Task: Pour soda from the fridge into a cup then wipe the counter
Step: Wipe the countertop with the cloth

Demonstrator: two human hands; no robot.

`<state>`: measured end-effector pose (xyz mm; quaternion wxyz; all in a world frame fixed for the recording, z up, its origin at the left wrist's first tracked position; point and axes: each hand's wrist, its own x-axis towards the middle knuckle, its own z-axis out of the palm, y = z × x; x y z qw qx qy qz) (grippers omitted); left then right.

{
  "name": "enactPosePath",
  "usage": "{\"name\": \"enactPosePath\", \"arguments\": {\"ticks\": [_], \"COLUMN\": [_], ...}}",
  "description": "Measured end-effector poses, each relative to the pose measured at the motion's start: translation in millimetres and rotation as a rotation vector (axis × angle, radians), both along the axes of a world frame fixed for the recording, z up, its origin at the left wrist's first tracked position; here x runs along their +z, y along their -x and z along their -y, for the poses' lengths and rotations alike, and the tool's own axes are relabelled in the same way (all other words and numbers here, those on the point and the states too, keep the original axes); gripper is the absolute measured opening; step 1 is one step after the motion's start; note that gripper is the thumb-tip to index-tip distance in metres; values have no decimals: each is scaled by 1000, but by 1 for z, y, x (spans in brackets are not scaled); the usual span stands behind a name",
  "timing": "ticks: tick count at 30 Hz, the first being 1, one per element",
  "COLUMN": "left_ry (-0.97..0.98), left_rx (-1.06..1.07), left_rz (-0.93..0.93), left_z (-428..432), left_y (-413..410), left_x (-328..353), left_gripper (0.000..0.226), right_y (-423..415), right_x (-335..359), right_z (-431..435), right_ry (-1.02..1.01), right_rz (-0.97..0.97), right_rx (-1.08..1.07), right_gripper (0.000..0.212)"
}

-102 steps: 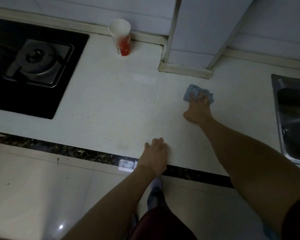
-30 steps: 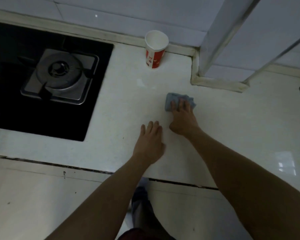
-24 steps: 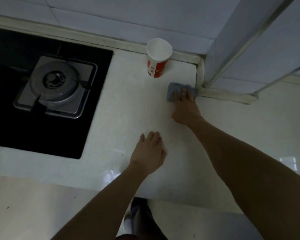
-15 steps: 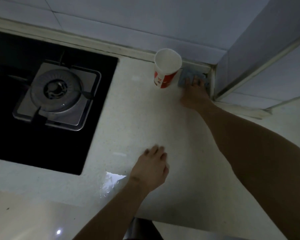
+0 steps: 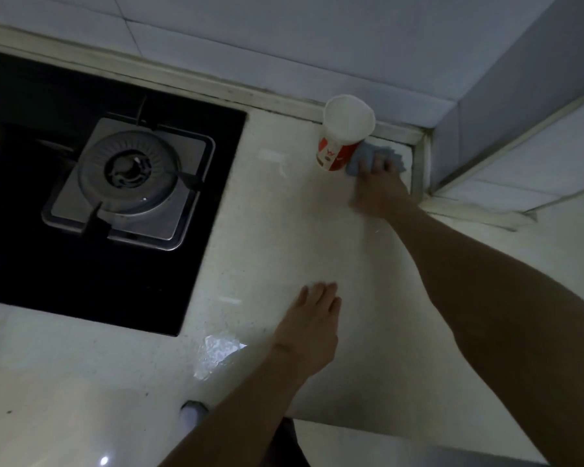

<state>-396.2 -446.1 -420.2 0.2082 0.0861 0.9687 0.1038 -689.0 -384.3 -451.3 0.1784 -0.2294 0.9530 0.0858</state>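
So the blue-grey cloth [image 5: 393,154] is bunched up way back in the corner of the white counter [image 5: 283,230]. It sits right where the counter meets the raised strip [image 5: 216,91] along the tiled wall [image 5: 283,45]. The right hand [image 5: 378,187] is on top of it, palm down, with the fingers laid out over the cloth and pressing it flat to the surface. It's a bit motion-blurred, so I can't tell how much the fingertips curl into the fabric.

The tight part is what's around it. The red and white paper cup [image 5: 346,133] stands upright just left of the cloth, and the cloth's left edge looks like it's touching the cup's base. From this angle I only see pale inside the cup, so I can't tell if there's anything in it. Just right of the cloth is the grubby trim of a boxed-in tiled column [image 5: 519,79] that sticks out from the wall. That leaves the cloth wedged in the little nook between the cup and the column.

The left hand [image 5: 312,328] is well apart from all that, near the front of the counter. It lies flat with the fingers straight and close together, holding nothing.

Further left is a black glass hob [image 5: 149,281] set into the counter, with one gas burner [image 5: 132,170] on a steel plate. There's a shiny patch of glare [image 5: 216,355] on the counter left of the left wrist.
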Motion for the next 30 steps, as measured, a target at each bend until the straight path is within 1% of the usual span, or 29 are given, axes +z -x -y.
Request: {"name": "enactPosePath", "arguments": {"ticks": [2, 4, 8, 10, 12, 14, 16, 18, 20, 21, 24, 27, 28, 30], "left_ry": [7, 32, 72, 58, 37, 30, 38, 21, 9, 29, 49, 27, 14, -26], "left_rx": [-9, 8, -12, -10, -25, 17, -17, -20, -13, -29, -50, -12, -3, 48], "left_rz": [-37, -87, -58, -83, -50, -48, -45, -95, -107, -115, -118, -114, -114, -125], "left_z": [5, 13, 29, 34, 40, 45, 53, 61, 68, 72, 86, 98, 102, 109], "left_y": [-16, -38, -83, -107, -136, -152, -171, -187, -194, -196, -202, -205, -207, -213], "left_x": [-3, -4, 5, 7, 12, 5, 3, 2, 7, 8, 4, 3, 3, 2], "left_gripper": [62, 63, 57, 51, 46, 42, 40, 43, 56, 59, 45, 43, 41, 36], "right_y": [-29, -64, -144, -180, -230, -261, -308, -351, -381, -391, -409, -427, -434, -451], "right_x": [5, 12, 17, 18, 21, 17, 18, 23, 25, 27, 24, 20, 20, 17], "right_z": [-2, -4, -11, -13, -19, -24, -33, -48, -71, -81, -84, -45, -29, -1], "right_ry": [-9, 32, 92, 69, 55, 30, 51, 103, 122, 102, 78, 60, 74, 123], "right_rz": [27, 54, 71, 63, 60, 76, 104, 96, 84, 82, 58, 16, -1, -39], "right_rx": [32, 39, 11, 34, 38, 68, 71, 81, 77, 59, -85, -255, -283, -264], "right_gripper": [107, 106, 103, 104, 105, 106, 98, 88, 84, 84, 88, 89, 89, 89]}}
